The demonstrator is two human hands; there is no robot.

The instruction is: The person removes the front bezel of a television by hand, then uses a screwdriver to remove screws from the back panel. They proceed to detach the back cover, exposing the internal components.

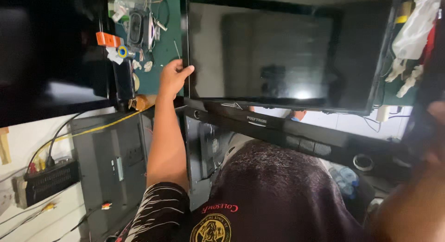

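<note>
Far left stands a dark flat screen (46, 52), and below it a small black box with coloured cables (48, 179) sits on the white floor. My left hand (174, 77) is closed over the left edge of the large black flat-panel television (278, 56), fingers curled round the bezel, I think to steady it while it is lifted clear of the green work mat (164, 38). Its glass is dark, glossy and mirrors a lamp. My right hand (431, 144) is a blur by the right edge; I cannot tell its grip.
</note>
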